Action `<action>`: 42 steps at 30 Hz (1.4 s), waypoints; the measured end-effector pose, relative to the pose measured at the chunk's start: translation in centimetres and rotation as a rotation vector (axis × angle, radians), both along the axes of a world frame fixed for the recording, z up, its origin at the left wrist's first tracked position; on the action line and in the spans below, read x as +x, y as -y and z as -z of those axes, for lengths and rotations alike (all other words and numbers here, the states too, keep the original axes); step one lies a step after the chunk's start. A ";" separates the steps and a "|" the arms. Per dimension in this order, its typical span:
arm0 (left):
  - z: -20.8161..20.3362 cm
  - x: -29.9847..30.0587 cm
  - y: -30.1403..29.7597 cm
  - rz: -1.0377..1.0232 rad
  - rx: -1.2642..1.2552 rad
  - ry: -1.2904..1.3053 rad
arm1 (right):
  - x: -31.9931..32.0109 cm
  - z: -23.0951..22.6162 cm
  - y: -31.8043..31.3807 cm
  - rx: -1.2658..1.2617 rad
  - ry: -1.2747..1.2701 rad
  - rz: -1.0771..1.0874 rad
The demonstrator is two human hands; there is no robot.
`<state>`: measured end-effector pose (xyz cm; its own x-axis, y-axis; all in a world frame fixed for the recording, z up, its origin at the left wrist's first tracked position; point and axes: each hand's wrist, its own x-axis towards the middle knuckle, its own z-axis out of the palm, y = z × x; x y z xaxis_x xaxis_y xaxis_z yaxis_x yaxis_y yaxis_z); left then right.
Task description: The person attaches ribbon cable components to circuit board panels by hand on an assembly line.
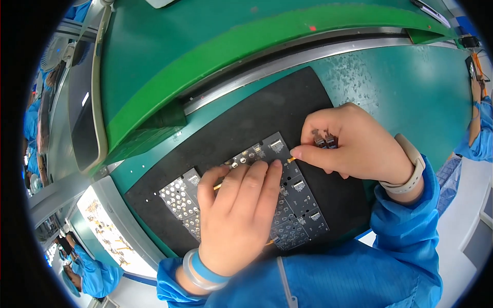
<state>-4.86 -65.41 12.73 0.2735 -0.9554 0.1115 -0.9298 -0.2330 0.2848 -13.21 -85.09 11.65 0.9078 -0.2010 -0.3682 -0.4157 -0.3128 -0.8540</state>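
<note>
A dark circuit board panel [307, 204], covered with small silver round parts and connectors, lies tilted in front of me. My left hand [237, 215] rests palm down across its middle with fingers stretched out, and its thumb is hidden. A thin yellow strip [218, 187] shows beside its outer fingers. At the panel's upper right edge, my right hand [345, 146] pinches a small orange-yellow flex strip [291, 159] between thumb and forefinger. Several small dark connector-like pieces [324, 139] are tucked inside its curled fingers. Another orange strip [270, 242] shows at the panel's lower edge.
Under the panel is a black mat [303, 97] on the green table [405, 92]. A raised green ledge [246, 38] curves along the back. At left stands a lit white tray [110, 226] with many small orange-brown parts. Other people in blue work at both sides.
</note>
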 end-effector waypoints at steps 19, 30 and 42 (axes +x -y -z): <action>0.8 -0.9 0.1 0.009 0.068 0.206 | 0.0 -2.2 1.3 0.148 -0.221 -0.004; -0.5 -0.1 -0.2 -0.004 -0.215 -0.291 | -3.1 -2.6 0.5 0.705 -0.120 0.029; -0.4 -2.0 -0.8 0.163 -0.239 0.005 | -3.7 -2.0 -0.9 0.490 -0.124 -0.187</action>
<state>-6.83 -64.61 13.11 0.1172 -0.9331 0.3400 -0.9510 -0.0068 0.3091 -16.93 -84.15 13.69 0.8554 0.1820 -0.4849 -0.4979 0.0313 -0.8667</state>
